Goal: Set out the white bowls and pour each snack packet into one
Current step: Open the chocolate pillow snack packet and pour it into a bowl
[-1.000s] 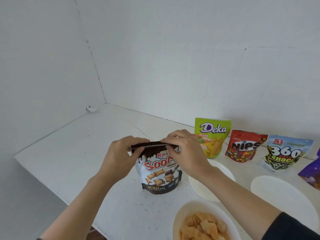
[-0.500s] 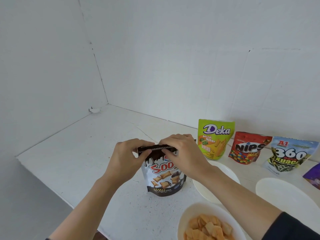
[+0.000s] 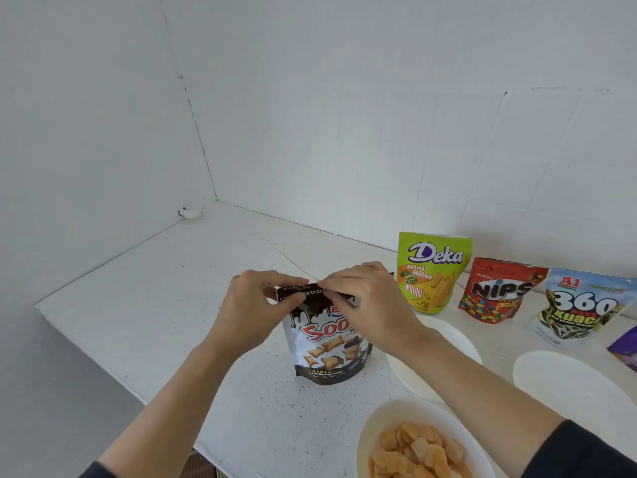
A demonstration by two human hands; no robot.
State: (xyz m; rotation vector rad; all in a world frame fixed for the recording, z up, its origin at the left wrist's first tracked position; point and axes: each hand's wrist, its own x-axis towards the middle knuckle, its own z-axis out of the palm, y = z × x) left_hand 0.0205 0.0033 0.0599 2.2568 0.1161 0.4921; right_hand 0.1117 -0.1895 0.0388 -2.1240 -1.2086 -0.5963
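Observation:
A dark-topped Soooo snack packet (image 3: 327,346) stands upright on the white counter (image 3: 165,298). My left hand (image 3: 255,308) pinches its top strip at the left, and my right hand (image 3: 368,301) pinches the same strip at the right. An empty white bowl (image 3: 448,336) sits just right of the packet, partly behind my right forearm. Another empty white bowl (image 3: 568,384) lies further right. A white bowl (image 3: 375,429) at the front holds orange pillow-shaped snacks.
Against the back wall stand a green Deka packet (image 3: 431,270), a red Nips packet (image 3: 496,291) and a 360 Kuaci packet (image 3: 579,305). A purple packet (image 3: 625,346) peeks in at the right edge. The counter's front edge runs diagonally at the lower left.
Both hands keep pinching the packet's top strip, fingertips drawn closer together at its middle. The view has shifted slightly; the packet stays upright in place.

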